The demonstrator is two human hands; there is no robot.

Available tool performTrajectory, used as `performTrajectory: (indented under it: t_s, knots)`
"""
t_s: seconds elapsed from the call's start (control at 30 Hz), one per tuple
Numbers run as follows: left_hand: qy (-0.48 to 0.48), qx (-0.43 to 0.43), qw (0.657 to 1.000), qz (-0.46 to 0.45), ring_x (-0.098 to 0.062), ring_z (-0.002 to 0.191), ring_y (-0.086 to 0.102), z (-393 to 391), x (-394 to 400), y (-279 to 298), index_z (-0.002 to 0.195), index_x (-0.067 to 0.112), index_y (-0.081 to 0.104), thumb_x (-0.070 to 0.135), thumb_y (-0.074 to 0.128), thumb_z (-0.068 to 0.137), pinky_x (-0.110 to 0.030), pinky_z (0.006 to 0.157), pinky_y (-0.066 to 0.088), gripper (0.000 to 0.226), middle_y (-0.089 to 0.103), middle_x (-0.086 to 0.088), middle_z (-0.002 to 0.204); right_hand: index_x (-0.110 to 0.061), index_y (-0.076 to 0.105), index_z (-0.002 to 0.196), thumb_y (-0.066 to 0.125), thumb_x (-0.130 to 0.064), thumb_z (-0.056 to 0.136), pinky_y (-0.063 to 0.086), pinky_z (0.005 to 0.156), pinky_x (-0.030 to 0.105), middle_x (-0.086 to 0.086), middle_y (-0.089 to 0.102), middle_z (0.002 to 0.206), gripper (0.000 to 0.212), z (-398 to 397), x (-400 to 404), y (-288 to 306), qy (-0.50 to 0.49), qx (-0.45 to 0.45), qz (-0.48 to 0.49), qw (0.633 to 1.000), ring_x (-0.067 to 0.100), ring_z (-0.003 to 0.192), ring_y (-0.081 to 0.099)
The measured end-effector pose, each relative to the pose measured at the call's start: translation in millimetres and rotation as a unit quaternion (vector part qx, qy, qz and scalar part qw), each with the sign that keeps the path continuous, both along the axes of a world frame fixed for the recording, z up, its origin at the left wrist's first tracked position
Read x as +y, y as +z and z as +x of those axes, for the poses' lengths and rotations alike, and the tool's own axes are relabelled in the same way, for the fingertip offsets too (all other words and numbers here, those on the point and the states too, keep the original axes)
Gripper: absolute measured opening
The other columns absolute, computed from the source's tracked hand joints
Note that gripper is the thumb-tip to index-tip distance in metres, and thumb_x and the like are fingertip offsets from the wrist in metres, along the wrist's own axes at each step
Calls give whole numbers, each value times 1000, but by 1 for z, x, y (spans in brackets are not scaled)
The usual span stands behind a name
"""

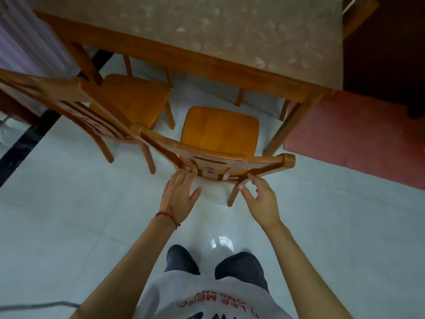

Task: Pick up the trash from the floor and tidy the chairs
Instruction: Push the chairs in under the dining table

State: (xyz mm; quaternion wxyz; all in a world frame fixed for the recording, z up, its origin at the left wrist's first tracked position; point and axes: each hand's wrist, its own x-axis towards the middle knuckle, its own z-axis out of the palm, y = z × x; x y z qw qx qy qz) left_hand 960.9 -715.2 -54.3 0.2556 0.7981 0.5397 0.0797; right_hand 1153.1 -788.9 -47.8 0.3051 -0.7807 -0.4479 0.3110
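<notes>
Wooden chair [220, 132] at my 12 o'clock under table [207, 31]; left hand [178, 195] fingers straight, touching backrest; right hand [262, 201] fingers loosely apart, gripping nothing.

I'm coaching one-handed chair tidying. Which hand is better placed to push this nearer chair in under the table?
Probably the left hand: its straight fingers already lie against the nearer chair's backrest, near the middle. The right hand sits at the backrest's right end, fingers loosely curled, contact unclear.
</notes>
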Motion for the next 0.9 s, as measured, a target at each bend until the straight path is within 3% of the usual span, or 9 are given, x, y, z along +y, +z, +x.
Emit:
performTrajectory:
  t_s: [0.1, 0.17, 0.27, 0.33, 0.43, 0.57, 0.63, 0.73, 0.9]
  knots:
    - [14, -44, 998, -31, -34, 118, 49, -11, 8, -1, 113, 4, 56, 42, 42, 87, -46, 102, 40, 48, 58, -16, 121, -14, 54, 123, 57, -23, 89, 39, 81, 11, -5, 55, 105, 35, -15, 2, 7, -79, 69, 24, 994, 9, 95, 50]
    - [44, -85, 994, -57, -30, 116, 48, -12, 13, 4, 110, 4, 56, 47, 40, 89, -40, 104, 37, 50, 58, -13, 120, -13, 57, 120, 57, -21, 89, 46, 68, 5, -7, 56, 101, 32, -22, 5, 14, -130, 119, 34, 984, 10, 88, 56]
    - [104, -170, 978, -66, -23, 107, 47, -6, 17, 21, 118, 1, 51, 24, 49, 92, -21, 89, 29, 35, 56, -9, 112, -11, 56, 121, 59, -27, 87, 52, 78, 24, -7, 62, 98, 37, -26, 15, 22, -188, 200, 37, 961, 25, 87, 62]
    - [167, -224, 954, -106, -14, 95, 44, -2, 22, 31, 114, 6, 55, 26, 46, 93, -21, 82, 30, 31, 51, -1, 100, -12, 53, 126, 60, -37, 84, 49, 98, 40, 2, 63, 116, 50, -26, 23, 22, -215, 224, 22, 950, 22, 107, 60]
    - [245, -277, 916, -152, -20, 88, 49, -1, 36, 31, 95, 11, 59, 34, 42, 93, -29, 80, 34, 28, 58, -6, 91, -12, 58, 122, 61, -44, 81, 44, 102, 47, 10, 65, 117, 52, -28, 33, 25, -247, 256, 22, 934, 25, 113, 58]
    - [305, -315, 882, -175, -22, 87, 53, 4, 52, 33, 78, 20, 58, 40, 48, 89, -33, 86, 41, 25, 61, -8, 88, -24, 65, 80, 58, -38, 86, 46, 100, 44, -3, 68, 84, 17, -28, 47, 29, -273, 267, 23, 924, 25, 101, 63]
    - [315, -308, 880, -178, -24, 94, 55, 7, 59, 33, 88, 13, 63, 42, 53, 86, -32, 89, 38, 31, 65, -10, 98, -26, 61, 68, 59, -39, 85, 48, 97, 44, -4, 66, 76, 21, -30, 52, 31, -287, 259, 20, 922, 26, 96, 65]
    - [325, -293, 883, -171, -30, 104, 57, 13, 65, 30, 106, 0, 60, 45, 59, 81, -38, 93, 42, 51, 66, -15, 108, -21, 59, 66, 61, -40, 83, 51, 92, 45, 0, 64, 71, 26, -32, 61, 32, -304, 241, 19, 921, 26, 87, 66]
    - [325, -289, 888, -150, -24, 86, 56, 13, 69, 29, 91, 0, 62, 42, 63, 79, -31, 78, 40, 44, 64, -12, 86, -19, 60, 68, 63, -38, 83, 53, 87, 42, 1, 63, 68, 24, -35, 66, 30, -310, 221, 28, 924, 24, 77, 65]
